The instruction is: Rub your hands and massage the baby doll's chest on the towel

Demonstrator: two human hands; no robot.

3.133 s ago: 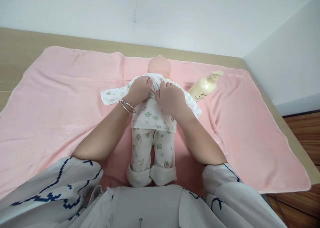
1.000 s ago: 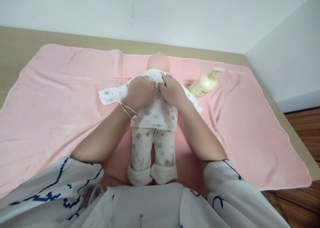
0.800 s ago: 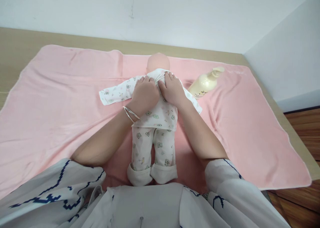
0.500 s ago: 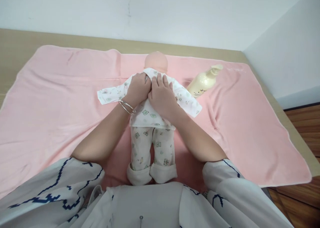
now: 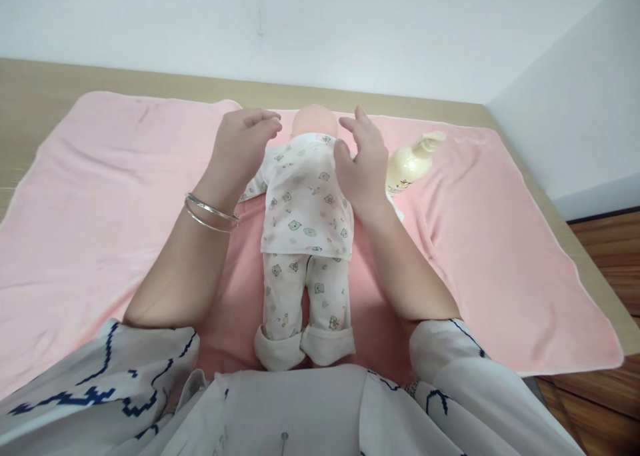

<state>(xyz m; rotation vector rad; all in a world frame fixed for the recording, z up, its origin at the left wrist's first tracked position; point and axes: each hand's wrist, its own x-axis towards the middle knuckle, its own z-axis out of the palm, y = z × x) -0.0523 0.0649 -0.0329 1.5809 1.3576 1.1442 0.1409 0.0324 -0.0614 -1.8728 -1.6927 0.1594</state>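
Note:
A baby doll (image 5: 315,119) lies face down, its bald head pointing away from me. It wears a white printed shirt (image 5: 307,196) and matching trousers (image 5: 283,296) with turned-up cuffs. My left hand (image 5: 245,143) is raised beside the doll's left-side shoulder, fingers stretched toward the head and holding nothing. On the other side, my right hand (image 5: 363,159) hovers by the shoulder with thumb and fingers apart, also holding nothing. My forearms and hands hide most of the shirt's sleeves.
A pink blanket (image 5: 500,256) covers much of the wooden table (image 5: 30,109). A cream pump bottle (image 5: 410,166) lies tilted on the blanket, just right of my right hand. A white wall (image 5: 320,36) stands behind the table.
Both hands have lifted off the doll's upper back and moved apart, one to each side of its head. The doll and bottle stay in place.

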